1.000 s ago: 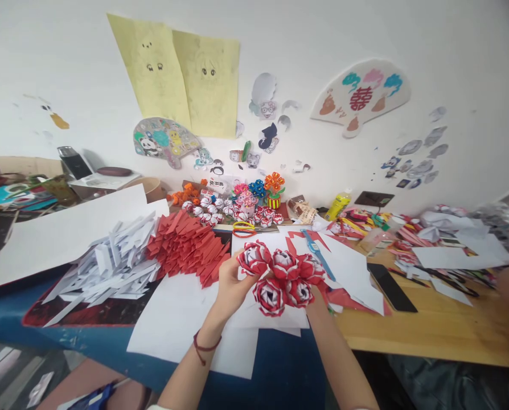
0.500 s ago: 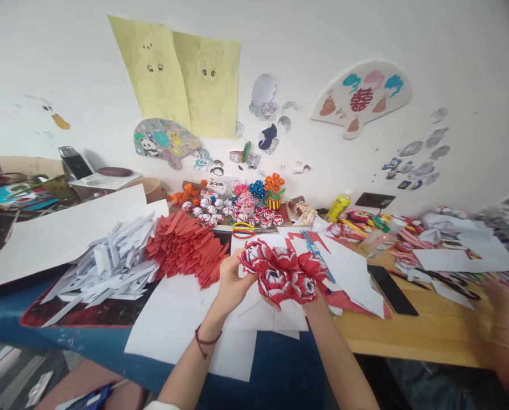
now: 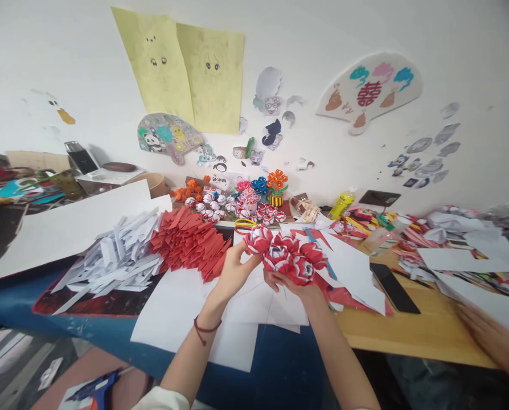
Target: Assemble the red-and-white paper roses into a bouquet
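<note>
Several red-and-white folded paper flowers (image 3: 295, 256) are bunched together above the white sheets. My right hand (image 3: 300, 288) is closed around the bunch from below, its fingers partly hidden by the petals. At the bunch's left end, my left hand (image 3: 234, 270) pinches one paper flower (image 3: 258, 240) between thumb and fingers. Whether that flower is joined to the others, I cannot tell. White paper sheets (image 3: 237, 347) lie beneath both hands. Left of my left hand is a heap of red folded paper pieces (image 3: 190, 242), with a heap of white folded strips (image 3: 113, 262) beyond it.
Finished paper flowers (image 3: 212, 213) and a striped flower pot (image 3: 276, 198) stand by the wall. Yellow-handled scissors (image 3: 246, 224) lie behind the bunch. To the right are a black phone (image 3: 394, 287), paper scraps and another person's hand (image 3: 489, 336) at a white sheet.
The bunch has tilted and turned, and its left flower now sits higher. My right hand's fingers show more underneath. The other person's hand has come down beside a white sheet.
</note>
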The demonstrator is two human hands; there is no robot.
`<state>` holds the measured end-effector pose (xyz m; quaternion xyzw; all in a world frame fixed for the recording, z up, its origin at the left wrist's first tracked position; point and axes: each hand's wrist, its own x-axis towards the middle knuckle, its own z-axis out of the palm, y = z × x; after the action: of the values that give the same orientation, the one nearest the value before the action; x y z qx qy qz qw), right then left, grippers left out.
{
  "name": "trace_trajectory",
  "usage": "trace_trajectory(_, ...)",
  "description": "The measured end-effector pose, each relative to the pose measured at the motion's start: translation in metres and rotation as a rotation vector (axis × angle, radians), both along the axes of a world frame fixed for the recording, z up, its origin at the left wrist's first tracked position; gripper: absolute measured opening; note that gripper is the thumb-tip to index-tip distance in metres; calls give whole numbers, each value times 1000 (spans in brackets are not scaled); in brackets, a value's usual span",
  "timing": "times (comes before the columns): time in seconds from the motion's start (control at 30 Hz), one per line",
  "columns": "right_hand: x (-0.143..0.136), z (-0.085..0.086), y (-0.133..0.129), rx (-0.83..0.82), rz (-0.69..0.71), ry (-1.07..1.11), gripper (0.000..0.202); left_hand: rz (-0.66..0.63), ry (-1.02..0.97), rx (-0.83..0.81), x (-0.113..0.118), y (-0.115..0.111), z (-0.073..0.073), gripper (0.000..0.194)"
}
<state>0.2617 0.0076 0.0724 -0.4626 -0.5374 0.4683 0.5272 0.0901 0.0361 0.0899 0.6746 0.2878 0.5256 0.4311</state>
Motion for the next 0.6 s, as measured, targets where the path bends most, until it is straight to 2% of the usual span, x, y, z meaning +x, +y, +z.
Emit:
trace_trajectory(0.1,-3,1,2,-17,168,92,52,-1,162,64,-1,-2,2,21)
trace_trajectory(0.17,-3,6,4,6,201,216,55,16,251,125,2,-7,-1,26)
trace_trajectory(0.23,-3,12,4,35,175,304,51,1,318,181,7,-12,-6,31)
trace_trajectory(0.33,-5,18,3,35,95,308,48,-85,349,185,17,-19,-12,31)
trace_trajectory(0.4,-6,18,2,27,46,303,46,-143,305,118,23,-22,-14,31)
trace_trajectory(0.5,-7,15,1,22,6,306,40,-222,250,-5,31,-26,-18,43)
trace_trajectory(0.6,-8,11,0,35,-82,254,31,-227,238,-71,39,-32,-26,46)
